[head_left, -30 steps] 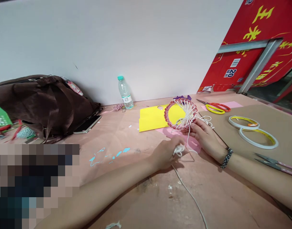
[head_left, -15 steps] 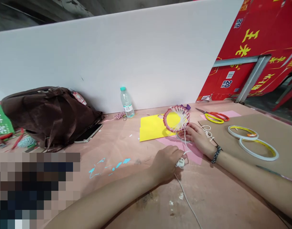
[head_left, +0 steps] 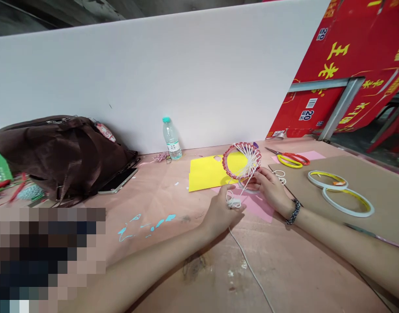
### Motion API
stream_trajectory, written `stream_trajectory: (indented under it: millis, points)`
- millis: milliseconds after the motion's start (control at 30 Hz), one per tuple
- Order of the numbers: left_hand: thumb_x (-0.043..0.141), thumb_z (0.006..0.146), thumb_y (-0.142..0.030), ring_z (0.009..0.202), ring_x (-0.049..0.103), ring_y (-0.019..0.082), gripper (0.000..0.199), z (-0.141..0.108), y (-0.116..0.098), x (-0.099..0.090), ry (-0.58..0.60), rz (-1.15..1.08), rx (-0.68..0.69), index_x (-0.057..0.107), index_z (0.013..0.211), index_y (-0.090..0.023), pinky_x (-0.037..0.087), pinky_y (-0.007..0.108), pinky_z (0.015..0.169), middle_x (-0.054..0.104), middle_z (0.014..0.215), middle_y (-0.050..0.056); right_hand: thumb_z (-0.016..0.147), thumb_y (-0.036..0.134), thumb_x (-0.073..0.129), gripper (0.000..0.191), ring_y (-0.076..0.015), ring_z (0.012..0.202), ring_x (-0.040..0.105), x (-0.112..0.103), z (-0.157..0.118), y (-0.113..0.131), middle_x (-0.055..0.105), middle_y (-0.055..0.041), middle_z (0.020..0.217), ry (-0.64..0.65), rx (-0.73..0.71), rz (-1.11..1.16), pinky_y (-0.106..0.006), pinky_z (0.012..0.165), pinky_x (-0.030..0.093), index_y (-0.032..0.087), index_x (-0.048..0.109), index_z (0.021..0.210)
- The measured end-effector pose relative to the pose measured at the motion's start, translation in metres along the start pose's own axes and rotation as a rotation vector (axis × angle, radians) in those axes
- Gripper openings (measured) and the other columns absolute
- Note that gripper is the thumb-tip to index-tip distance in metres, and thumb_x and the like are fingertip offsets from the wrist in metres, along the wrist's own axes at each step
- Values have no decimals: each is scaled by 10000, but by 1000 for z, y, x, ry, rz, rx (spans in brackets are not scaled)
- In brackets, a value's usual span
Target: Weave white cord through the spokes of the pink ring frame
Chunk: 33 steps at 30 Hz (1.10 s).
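My right hand grips the lower edge of a round hoop with a pink-red beaded rim, held up and tilted above the paper. White cord is strung across the hoop in spokes that meet off-centre. My left hand pinches a small bundle of white cord just below the hoop. A long strand of the same cord trails from that hand across the pink tabletop toward the bottom of the view. A small loose tangle of white cord lies just beyond my right hand.
Yellow paper and pink paper lie under the hands. To the right are orange-and-yellow-handled scissors and two white tape rolls on brown card. At the back-left stand a water bottle, a brown bag and a phone.
My left hand has moved up and left, bringing the cord bundle closer beneath the hoop. The hoop has shifted slightly in my right hand, and the view has barely moved.
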State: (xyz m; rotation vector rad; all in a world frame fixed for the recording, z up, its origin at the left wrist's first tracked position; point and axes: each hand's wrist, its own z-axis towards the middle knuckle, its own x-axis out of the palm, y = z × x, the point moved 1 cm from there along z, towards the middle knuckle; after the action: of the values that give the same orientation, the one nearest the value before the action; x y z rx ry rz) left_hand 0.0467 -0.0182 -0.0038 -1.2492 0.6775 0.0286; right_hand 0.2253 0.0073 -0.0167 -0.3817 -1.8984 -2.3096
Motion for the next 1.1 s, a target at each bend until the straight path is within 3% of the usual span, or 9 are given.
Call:
stream_trajectory:
  millis: [100,200,300,433,567,667,867,967,1100]
  points:
    - [487,838,-283,704,567,154,189,-2,-5,0,47,108,156,614,905,-160,461,282,644,606,771,32,752,469,663,311,-163,734,657,0,-1,1,657,-3,814,-22,-13,-4,-295,697,535,217,552,896]
    - [522,816,-286,1091,512,254,141,-9,-11,0,6,375,590,611,806,-178,419,403,917,606,1115,119,750,477,662,305,-177,752,659,0,-3,3,668,-21,816,-25,-4,-19,-300,698,537,209,562,854]
    - [523,825,-300,1148,489,254,120,-16,-12,3,188,438,796,562,822,-186,384,401,972,613,1130,130,766,484,644,298,-187,751,663,1,-4,4,678,-32,819,-21,8,-28,-309,697,538,210,568,856]
    - [480,850,-299,595,537,128,137,-13,-4,4,236,228,406,491,935,-192,431,240,571,582,694,0,754,476,652,304,-199,791,667,0,-3,3,677,-34,843,-23,10,-29,-327,733,537,210,563,870]
    - [605,772,-299,546,507,108,436,-6,1,1,96,72,133,433,1160,-198,378,206,507,531,676,-52,743,477,662,316,-190,762,663,0,-2,2,663,-17,827,-27,2,-30,-314,691,537,213,559,882]
    - [556,793,-253,649,558,135,175,-4,-2,1,196,198,216,588,949,-181,424,233,580,586,740,3,736,470,672,312,-185,754,659,1,-3,3,663,-17,837,-29,5,-34,-307,684,537,214,563,878]
    - [545,819,-317,1177,476,263,141,-15,-12,5,242,518,849,596,848,-188,321,424,1024,590,1196,111,736,496,673,332,-177,740,657,3,-6,6,664,-20,792,-28,28,-31,-305,712,539,211,563,865]
    - [591,778,-381,888,594,201,193,-17,-9,9,400,445,721,560,802,-193,428,339,885,653,882,67,737,507,668,350,-187,783,658,3,-5,5,668,-37,838,-22,24,-39,-313,734,537,204,562,877]
    - [556,806,-397,591,526,137,361,-11,-2,7,194,344,332,476,1065,-159,416,245,554,579,728,15,740,507,664,351,-175,750,652,2,-4,4,654,-24,823,-18,-11,-45,-298,700,536,204,555,881]
